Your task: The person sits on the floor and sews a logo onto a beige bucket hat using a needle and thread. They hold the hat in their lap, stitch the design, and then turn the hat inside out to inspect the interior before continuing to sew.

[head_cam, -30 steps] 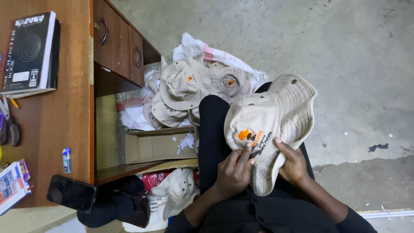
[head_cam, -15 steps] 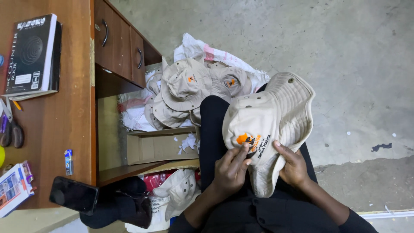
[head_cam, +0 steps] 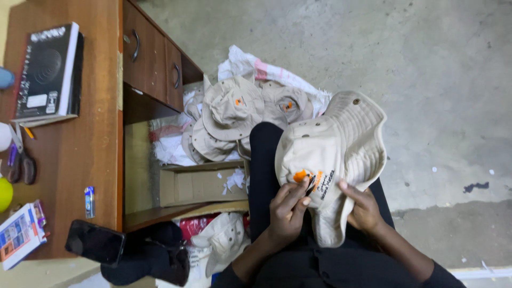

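Observation:
A beige bucket hat [head_cam: 341,144] with an orange and black embroidered patch rests on my lap over dark trousers. My left hand [head_cam: 285,210] pinches the hat at the patch with a small dark tool between its fingertips. My right hand [head_cam: 362,208] grips the hat's brim from below, thumb on top. A pile of several matching beige hats [head_cam: 234,114] lies on a white sack on the floor just beyond my knee.
A brown wooden desk [head_cam: 101,144] with drawers stands at left. On it lie a black boxed book [head_cam: 48,72], scissors [head_cam: 18,160], a small blue lighter [head_cam: 89,201] and a black phone [head_cam: 95,242]. A cardboard box [head_cam: 197,184] sits under the desk. Grey concrete floor [head_cam: 426,69] spreads right.
My left hand's fingers have shifted slightly on the orange patch. The hat has tilted a little; the view has drifted slightly.

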